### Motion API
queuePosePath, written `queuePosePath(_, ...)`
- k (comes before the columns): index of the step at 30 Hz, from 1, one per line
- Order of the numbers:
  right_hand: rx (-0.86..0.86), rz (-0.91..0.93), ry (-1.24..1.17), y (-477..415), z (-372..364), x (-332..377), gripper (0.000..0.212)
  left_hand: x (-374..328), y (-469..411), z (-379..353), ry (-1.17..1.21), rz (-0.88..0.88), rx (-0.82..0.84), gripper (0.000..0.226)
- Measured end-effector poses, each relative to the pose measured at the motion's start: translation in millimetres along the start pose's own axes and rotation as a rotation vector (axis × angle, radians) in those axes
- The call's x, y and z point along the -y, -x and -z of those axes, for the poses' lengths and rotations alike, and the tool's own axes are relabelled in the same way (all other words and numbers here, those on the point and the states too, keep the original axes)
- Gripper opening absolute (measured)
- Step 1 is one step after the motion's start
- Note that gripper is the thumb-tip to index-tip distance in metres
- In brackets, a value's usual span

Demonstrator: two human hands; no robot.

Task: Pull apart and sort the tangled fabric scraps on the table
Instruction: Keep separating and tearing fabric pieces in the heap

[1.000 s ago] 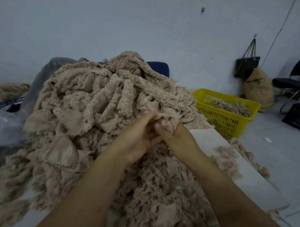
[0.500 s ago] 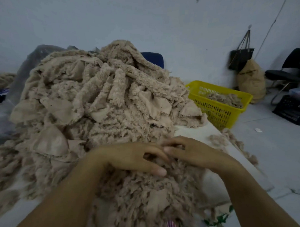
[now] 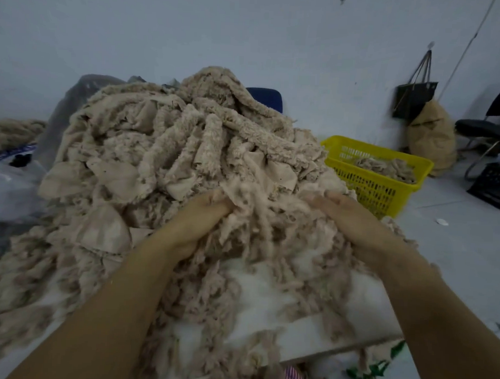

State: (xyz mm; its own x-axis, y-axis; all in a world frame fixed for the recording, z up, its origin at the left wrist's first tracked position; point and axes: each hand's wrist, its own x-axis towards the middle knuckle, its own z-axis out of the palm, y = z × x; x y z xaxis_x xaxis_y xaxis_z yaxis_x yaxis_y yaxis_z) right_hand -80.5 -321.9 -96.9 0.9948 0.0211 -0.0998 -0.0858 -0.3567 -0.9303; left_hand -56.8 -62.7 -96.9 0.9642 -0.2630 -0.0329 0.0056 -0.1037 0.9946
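A big heap of beige fleece and fabric scraps (image 3: pixel 171 147) covers the white table (image 3: pixel 369 315). In front of it, a loose clump of fluffy scraps (image 3: pixel 270 224) is raised between my hands, with strands trailing down to the table. My left hand (image 3: pixel 196 221) grips the clump's left side, its fingers buried in the fabric. On the clump's right side, my right hand (image 3: pixel 352 218) presses with fairly straight fingers. More shredded scraps lie along the table's near edge.
A yellow plastic basket (image 3: pixel 384 194) holding some scraps stands on the floor right of the table. Behind it a black bag (image 3: pixel 413 98) hangs on the wall above a tan sack (image 3: pixel 432 136). A black chair (image 3: pixel 489 126) is at far right. Clear plastic bags (image 3: pixel 13 186) lie at left.
My hands were together low on the scraps; now they have spread apart and lifted a clump up from the table. The view has tilted slightly.
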Motion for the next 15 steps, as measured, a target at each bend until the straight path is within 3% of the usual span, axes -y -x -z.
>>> queuePosePath(2, 0.103, -0.005, -0.110, -3.7, 3.6, 6.0, 0.052, -6.1, 0.4, -1.5, 0.047, 0.028, -0.020, 0.024)
queuePosePath(3, 0.145, 0.004, -0.173, -4.6, 2.2, 8.7, 0.042, -8.3, -0.3, -3.1, 0.046, 0.032, -0.015, 0.021)
queuePosePath(5, 0.165, 0.086, -0.186, -6.8, -1.5, 8.8, 0.057, -10.0, -1.0, -4.9, 0.053, 0.058, 0.038, 0.022)
queuePosePath(7, 0.157, 0.156, -0.213, -12.2, -7.3, 8.4, 0.072, -14.8, 3.0, -6.2, 0.088, 0.103, 0.249, 0.031)
queuePosePath(10, 0.113, 0.149, -0.303, -21.6, -23.5, 7.3, 0.072, -15.9, 3.1, -6.6, -0.065, 0.085, 0.558, 0.050)
queuePosePath(12, 0.096, 0.125, -0.336, -26.7, -45.0, 5.4, 0.067, -15.8, -4.1, -10.3, -0.149, 0.037, 0.491, 0.045)
queuePosePath(15, 0.078, 0.084, -0.488, -23.1, -79.0, 7.8, 0.061, -5.0, -19.2, -22.9, -0.055, 0.016, 0.120, 0.034)
